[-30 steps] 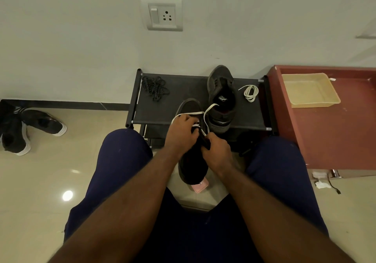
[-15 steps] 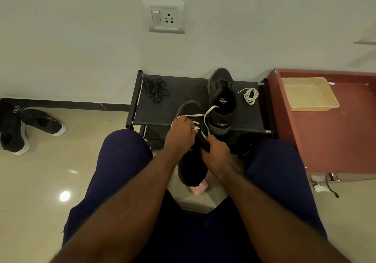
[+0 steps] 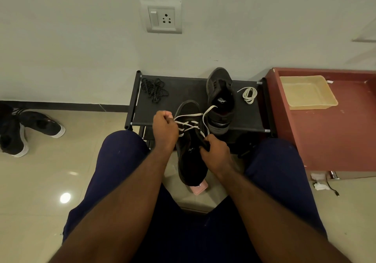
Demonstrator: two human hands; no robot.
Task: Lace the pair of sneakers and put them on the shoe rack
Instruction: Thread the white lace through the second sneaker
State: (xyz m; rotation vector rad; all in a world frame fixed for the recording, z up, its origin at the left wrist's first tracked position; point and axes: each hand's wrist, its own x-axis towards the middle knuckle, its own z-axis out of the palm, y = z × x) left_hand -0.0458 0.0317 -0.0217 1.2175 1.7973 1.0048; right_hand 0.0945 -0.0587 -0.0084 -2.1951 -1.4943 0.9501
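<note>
Top shelf of black fabric shoe rack point(image 3: 179, 92), centre frame: bare fabric in the middle strip, between tangled black lace point(image 3: 154, 89) at its upper left and dark grey unlaced sneaker point(image 3: 220, 98) right of centre; coiled white lace point(image 3: 249, 94) lies in the narrow strip between that sneaker and the right post; front rail at centre blocked by black held sneaker point(image 3: 191, 161), threaded white lace point(image 3: 189, 123) looped across it, left hand point(image 3: 164, 129) pinching the lace, right hand point(image 3: 215, 151) gripping the shoe; red-brown cabinet point(image 3: 335, 140) walls the right side; open beige floor tile point(image 3: 61, 171) at lower left, up to pair of black white-soled sneakers point(image 3: 24, 130) at left edge.
</note>
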